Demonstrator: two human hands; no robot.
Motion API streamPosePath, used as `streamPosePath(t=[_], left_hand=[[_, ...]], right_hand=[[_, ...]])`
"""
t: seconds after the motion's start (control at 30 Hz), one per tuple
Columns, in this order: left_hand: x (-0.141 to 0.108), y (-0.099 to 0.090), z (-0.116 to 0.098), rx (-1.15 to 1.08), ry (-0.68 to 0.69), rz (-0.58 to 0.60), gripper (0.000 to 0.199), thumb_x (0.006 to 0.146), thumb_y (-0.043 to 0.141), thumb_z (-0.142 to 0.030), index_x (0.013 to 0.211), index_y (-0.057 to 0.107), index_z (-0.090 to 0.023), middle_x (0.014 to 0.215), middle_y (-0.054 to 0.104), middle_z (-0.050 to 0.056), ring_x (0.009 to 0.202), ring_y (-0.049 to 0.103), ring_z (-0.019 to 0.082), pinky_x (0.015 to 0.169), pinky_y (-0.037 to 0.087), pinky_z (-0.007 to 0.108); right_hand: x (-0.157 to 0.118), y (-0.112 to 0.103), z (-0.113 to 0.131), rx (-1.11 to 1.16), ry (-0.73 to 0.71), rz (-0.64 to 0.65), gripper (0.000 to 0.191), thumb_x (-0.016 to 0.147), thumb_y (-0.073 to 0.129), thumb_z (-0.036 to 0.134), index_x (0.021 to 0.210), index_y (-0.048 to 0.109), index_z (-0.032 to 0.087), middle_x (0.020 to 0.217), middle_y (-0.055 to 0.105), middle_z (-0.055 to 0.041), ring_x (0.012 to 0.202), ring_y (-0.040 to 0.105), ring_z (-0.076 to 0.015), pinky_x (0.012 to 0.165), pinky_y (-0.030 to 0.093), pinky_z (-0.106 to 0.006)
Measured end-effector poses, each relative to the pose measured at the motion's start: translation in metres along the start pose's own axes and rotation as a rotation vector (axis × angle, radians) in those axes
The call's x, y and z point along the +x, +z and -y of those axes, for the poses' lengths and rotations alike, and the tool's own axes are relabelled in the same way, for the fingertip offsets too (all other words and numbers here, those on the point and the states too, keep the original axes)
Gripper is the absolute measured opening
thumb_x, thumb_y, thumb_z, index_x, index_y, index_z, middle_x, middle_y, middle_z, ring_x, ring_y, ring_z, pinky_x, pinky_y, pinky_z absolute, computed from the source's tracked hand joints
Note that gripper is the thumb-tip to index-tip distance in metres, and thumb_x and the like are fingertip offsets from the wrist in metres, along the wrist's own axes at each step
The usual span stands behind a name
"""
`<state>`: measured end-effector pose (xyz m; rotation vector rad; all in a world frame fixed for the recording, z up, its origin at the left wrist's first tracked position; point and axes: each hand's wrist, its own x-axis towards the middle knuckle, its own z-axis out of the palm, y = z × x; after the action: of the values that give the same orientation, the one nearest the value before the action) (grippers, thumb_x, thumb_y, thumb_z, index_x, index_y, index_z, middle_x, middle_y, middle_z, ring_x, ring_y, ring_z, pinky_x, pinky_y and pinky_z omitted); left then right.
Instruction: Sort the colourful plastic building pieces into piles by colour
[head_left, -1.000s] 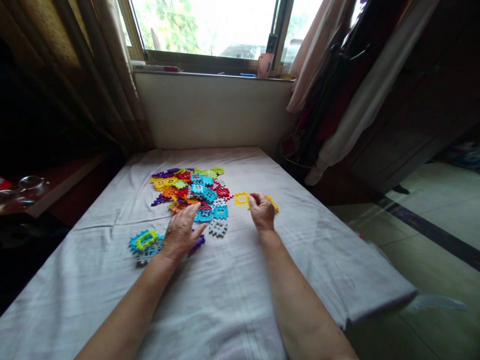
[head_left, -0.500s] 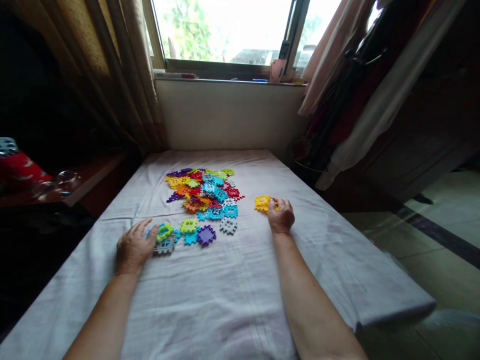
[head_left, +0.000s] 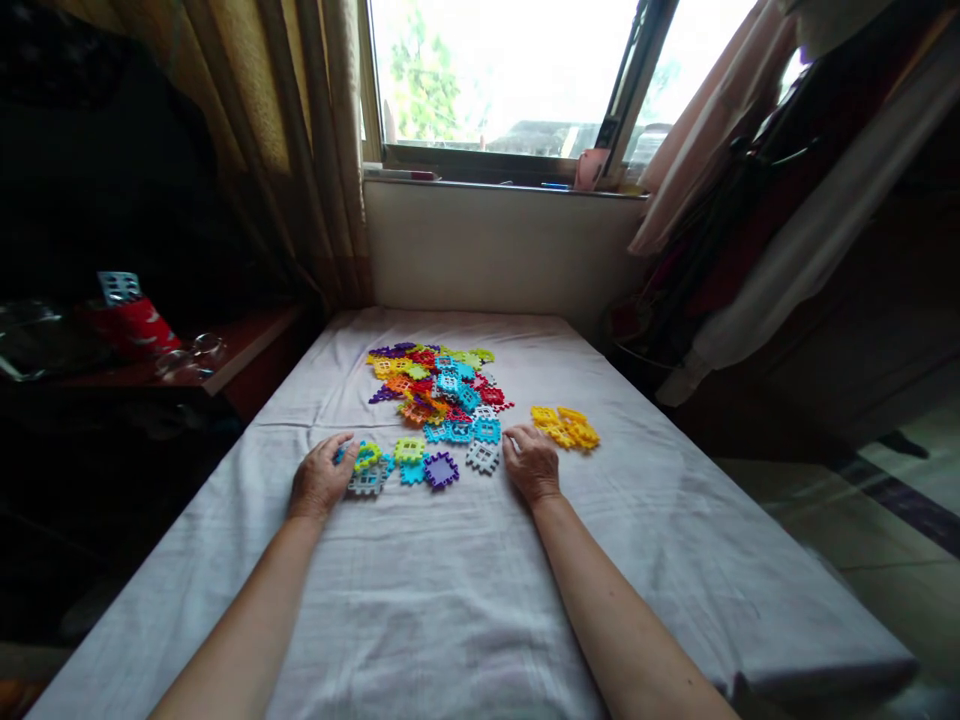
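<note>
My left hand (head_left: 322, 477) rests on the cloth with its fingers loosely stretched, beside a small cluster of plastic interlocking tiles: a lime green tile (head_left: 367, 457) on a grey tile (head_left: 367, 480), with some blue under them. To their right lie another lime tile (head_left: 409, 449), a light blue tile (head_left: 412, 472) and a purple tile (head_left: 441, 470). My right hand (head_left: 532, 464) is just right of a grey lattice tile (head_left: 482, 458), fingers slightly bent, nothing visible in them. Several yellow tiles (head_left: 568, 428) lie right of that hand.
A mixed heap of coloured tiles (head_left: 420, 385) lies mid-table on a pale cloth (head_left: 420, 600). On the left, a dark red side table (head_left: 262, 345) holds a red container (head_left: 139, 328) and glassware. Hanging clothes (head_left: 720, 230) border the right side; a window is ahead.
My right hand has let go of the yellow tile, which now lies with the other yellow ones, and has moved left towards the grey lattice tile. The whole view has shifted slightly left.
</note>
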<state>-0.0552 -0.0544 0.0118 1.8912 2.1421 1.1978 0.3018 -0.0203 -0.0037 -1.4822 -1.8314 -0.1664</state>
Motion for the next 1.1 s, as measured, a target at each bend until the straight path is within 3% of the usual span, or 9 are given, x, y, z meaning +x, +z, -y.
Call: streamPosePath(t=[0.6, 1.1], left_hand=[[0.002, 0.005, 0.013, -0.076, 0.006, -0.097, 0.038, 0.085, 0.046, -0.050, 0.093, 0.070, -0.021, 0.114, 0.073, 0.010, 0.110, 0.067, 0.025, 0.102, 0.051, 0.039], [0.002, 0.006, 0.015, -0.062, -0.006, -0.097, 0.036, 0.086, 0.047, -0.048, 0.094, 0.071, -0.023, 0.117, 0.071, 0.009, 0.112, 0.066, 0.024, 0.102, 0.051, 0.039]], right_hand=[[0.001, 0.000, 0.002, 0.094, 0.033, 0.013, 0.019, 0.089, 0.052, 0.021, 0.086, 0.071, 0.021, 0.093, 0.072, -0.0066, 0.085, 0.065, -0.0192, 0.079, 0.047, -0.028], [0.001, -0.002, 0.003, 0.143, 0.063, 0.031, 0.021, 0.090, 0.050, 0.024, 0.087, 0.071, 0.022, 0.094, 0.073, -0.0065, 0.087, 0.065, -0.0193, 0.080, 0.048, -0.028]])
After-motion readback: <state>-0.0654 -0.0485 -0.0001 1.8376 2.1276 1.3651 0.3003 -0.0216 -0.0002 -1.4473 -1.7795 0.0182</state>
